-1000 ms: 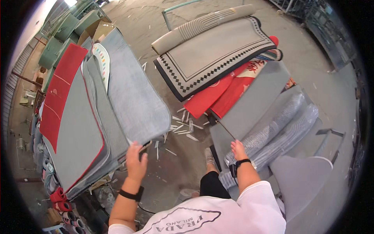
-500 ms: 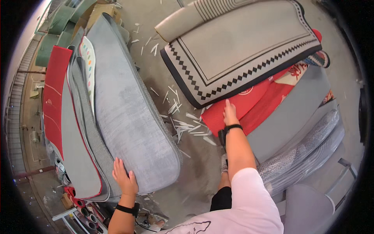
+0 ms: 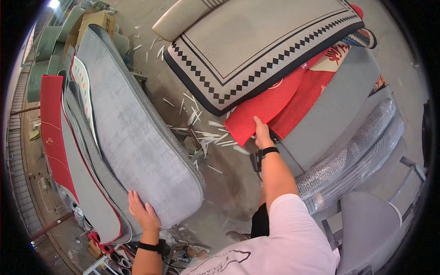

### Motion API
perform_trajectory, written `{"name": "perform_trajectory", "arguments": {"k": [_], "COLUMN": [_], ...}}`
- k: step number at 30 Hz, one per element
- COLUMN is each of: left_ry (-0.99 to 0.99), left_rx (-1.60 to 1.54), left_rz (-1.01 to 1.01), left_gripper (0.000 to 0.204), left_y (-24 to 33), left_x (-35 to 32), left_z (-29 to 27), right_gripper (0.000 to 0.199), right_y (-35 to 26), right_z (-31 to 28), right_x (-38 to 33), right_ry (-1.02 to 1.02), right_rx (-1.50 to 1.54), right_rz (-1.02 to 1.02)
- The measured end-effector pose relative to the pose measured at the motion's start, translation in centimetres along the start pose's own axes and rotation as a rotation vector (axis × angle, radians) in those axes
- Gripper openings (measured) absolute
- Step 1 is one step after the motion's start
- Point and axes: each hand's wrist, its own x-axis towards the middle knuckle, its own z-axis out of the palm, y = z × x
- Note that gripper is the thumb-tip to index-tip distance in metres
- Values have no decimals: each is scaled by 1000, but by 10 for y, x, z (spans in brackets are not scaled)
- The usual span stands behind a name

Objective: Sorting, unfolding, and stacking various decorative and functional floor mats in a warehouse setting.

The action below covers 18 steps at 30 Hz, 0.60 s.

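My left hand [image 3: 144,214] rests with fingers apart on the lower end of a large light-grey carpet mat [image 3: 137,137] that tops the left-hand pile. My right hand [image 3: 262,134] is closed on the near edge of a red mat [image 3: 259,107], its fingers partly hidden beneath. That red mat sticks out from under a beige mat [image 3: 270,36] with a black border and diamond pattern. A second red mat [image 3: 300,107] lies just right of it, over a grey mat [image 3: 327,101].
Plastic-wrapped rolls [image 3: 355,149] lie at the right, near a curved grey sheet [image 3: 369,229]. White strips [image 3: 208,137] litter the concrete floor between the piles. A red mat [image 3: 55,130] hangs along the left pile; a cardboard box [image 3: 97,25] stands behind it.
My right hand has gone from lying on the red mat to gripping its near edge, and this mat now sits apart from the second red one. My left hand stays on the grey mat.
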Motion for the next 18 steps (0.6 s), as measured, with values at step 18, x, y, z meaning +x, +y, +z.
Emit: {"name": "perform_trajectory", "arguments": {"k": [18], "left_ry": [-650], "left_rx": [-1814], "left_rz": [-394], "left_gripper": [48], "left_y": [110], "left_x": [-127], "left_z": [-44], "right_gripper": [33], "right_y": [-131], "right_z": [-2], "right_x": [-435], "right_ry": [-936], "right_rx": [-16], "right_rz": [254]}}
